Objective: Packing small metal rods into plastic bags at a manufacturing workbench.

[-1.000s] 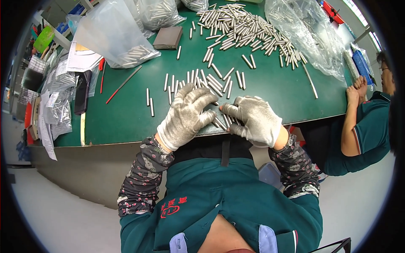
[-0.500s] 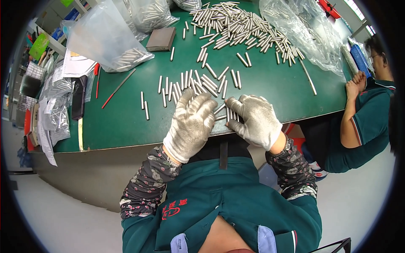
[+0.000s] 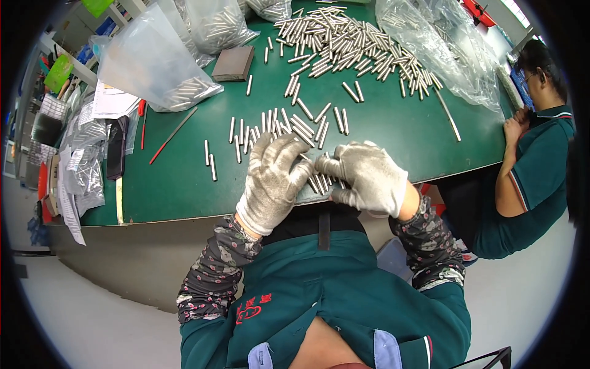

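The person's left hand [image 3: 270, 181] and right hand [image 3: 372, 178], both in greyish gloves, are low at the near edge of the counter [image 3: 393, 138], palms down. Between them lies a small group of metal pins [image 3: 318, 184]. The long axes of these pins run roughly from near to far, and the far ends seem to lean a little to left. The right hand is the nearer one: its forefinger and thumb are apart and reach over the right side of the group, partly hiding it. The left hand is half curled, its thumb just beside the group on the left. Whether either hand grips a pin firmly — this one cannot tell.

Just beyond the left fingertips there is a looser cluster of pins [image 3: 301, 129], mostly pointing near to far, some of them slanted. Two separate pins [image 3: 210, 161] lie left of the left hand. Farther left is a red-handled file [image 3: 173, 135]. At the far side spreads a large pin heap [image 3: 350, 43] — between a grey-brown block [image 3: 233, 64] on the left and a clear plastic bag [image 3: 455, 61] on the right.
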{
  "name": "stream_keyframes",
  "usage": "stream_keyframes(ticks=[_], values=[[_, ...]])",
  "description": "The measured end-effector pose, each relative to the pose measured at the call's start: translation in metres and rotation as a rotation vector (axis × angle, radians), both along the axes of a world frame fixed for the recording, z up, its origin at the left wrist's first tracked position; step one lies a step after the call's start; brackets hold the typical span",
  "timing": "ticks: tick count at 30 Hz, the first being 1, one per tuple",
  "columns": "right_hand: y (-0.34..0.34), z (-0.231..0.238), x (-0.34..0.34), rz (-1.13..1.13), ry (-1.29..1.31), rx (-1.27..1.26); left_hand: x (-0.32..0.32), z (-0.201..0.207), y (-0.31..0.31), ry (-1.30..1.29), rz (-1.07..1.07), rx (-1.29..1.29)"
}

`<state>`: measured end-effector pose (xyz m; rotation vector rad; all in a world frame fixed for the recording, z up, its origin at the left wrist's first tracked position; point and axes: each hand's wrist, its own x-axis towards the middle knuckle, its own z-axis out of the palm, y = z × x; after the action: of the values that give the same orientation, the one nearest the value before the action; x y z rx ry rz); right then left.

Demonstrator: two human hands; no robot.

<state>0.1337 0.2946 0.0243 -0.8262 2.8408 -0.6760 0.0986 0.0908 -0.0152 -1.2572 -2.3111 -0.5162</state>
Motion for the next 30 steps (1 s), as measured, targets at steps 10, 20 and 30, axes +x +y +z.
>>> stream_keyframes(ticks=[10, 20, 30], values=[[0.005, -0.018, -0.028, -0.223, 0.333, 0.024, -0.003, 0.010, -0.002, -0.121, 0.097, 0.071], [-0.010, -0.007, -0.057, -0.001, 0.327, 0.279, -0.021, 0.006, -0.001, -0.114, 0.117, 0.014], [-0.006, -0.015, -0.021, -0.186, 0.359, 0.345, -0.013, 0.002, -0.016, -0.026, 0.157, 0.031]])
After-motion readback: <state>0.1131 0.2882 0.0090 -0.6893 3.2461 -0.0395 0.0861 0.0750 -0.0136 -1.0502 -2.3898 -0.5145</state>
